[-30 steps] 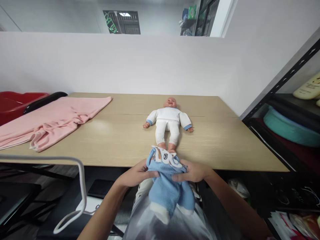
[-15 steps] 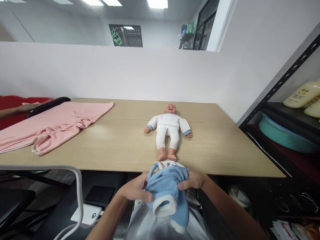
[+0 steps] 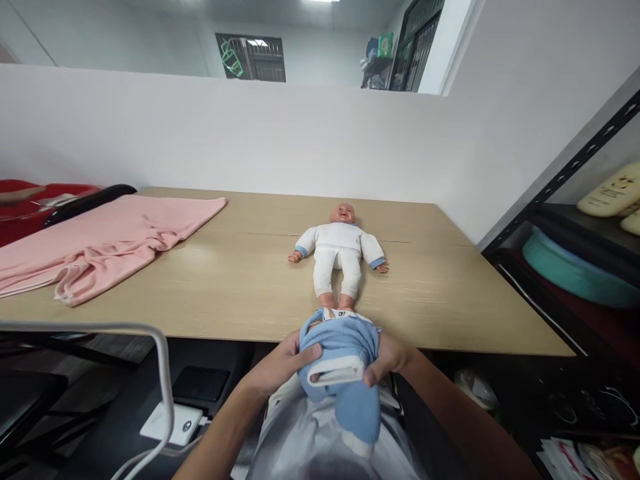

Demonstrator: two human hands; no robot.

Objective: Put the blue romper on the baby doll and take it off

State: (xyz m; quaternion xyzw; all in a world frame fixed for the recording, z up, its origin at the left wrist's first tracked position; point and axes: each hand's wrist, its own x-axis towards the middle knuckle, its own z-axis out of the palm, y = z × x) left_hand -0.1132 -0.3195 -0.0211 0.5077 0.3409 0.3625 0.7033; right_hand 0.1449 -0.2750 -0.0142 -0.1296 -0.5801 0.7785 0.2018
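Note:
Both my hands grip a small blue knit garment with white cuffs [image 3: 340, 343], bunched up at the table's front edge. My left hand [image 3: 293, 363] pinches its left side, the thumb lying on the fabric beside a folded white cuff. On the other side my right hand [image 3: 387, 357] holds the cloth, thumb near the same cuff; a second blue sleeve or leg dangles over my lap. Just beyond the garment a baby doll [image 3: 339, 250] lies on its back in a white top with blue cuffs and white trousers. The garment hides the doll's feet.
A pink cloth [image 3: 130, 233] covers the left of the table [image 3: 240, 280], with a red tub [image 3: 70, 193] behind it. A grey tube [image 3: 163, 360] curves at lower left, near a white power bank [image 3: 173, 423]. Shelves with bottles [image 3: 613, 190] and a teal basin [image 3: 575, 267] stand at right.
The garment has moved slightly forward and now covers the doll's feet. My left thumb has shifted up and inward over the cloth, and the white cuff looks flatter.

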